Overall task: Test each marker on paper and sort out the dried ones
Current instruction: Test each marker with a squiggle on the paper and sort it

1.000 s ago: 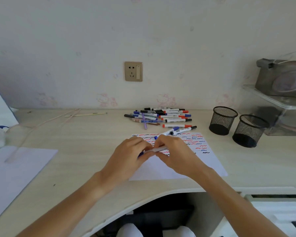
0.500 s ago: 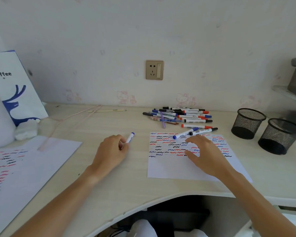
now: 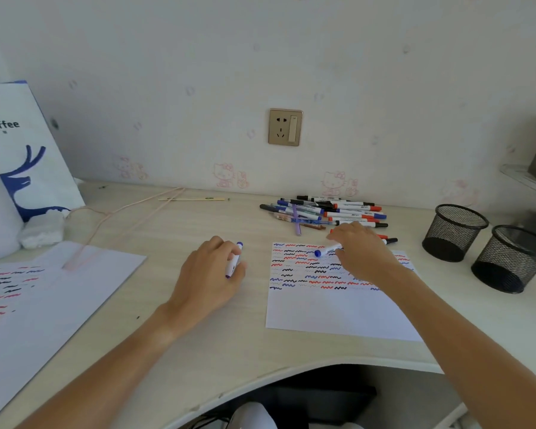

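Observation:
A white sheet (image 3: 334,314) covered in red, blue and black squiggles lies on the desk in front of me. My left hand (image 3: 212,275) rests on the desk left of the sheet and grips a white marker with a blue cap (image 3: 234,260). My right hand (image 3: 361,250) reaches over the top of the sheet and closes on a second blue-capped marker (image 3: 327,251) lying there. Behind the sheet sits a pile of several markers (image 3: 325,212) with red, blue and black caps.
Two black mesh pen cups (image 3: 454,232) (image 3: 509,258) stand at the right. A second scribbled sheet (image 3: 28,292) lies at the left, beside a white coffee bag (image 3: 22,150). A pink cord (image 3: 127,212) and a thin stick (image 3: 192,199) lie near the wall.
My hands have parted: the left carried a blue-capped marker off the sheet to the left, and the right reached forward to another marker at the sheet's top. My head turned left.

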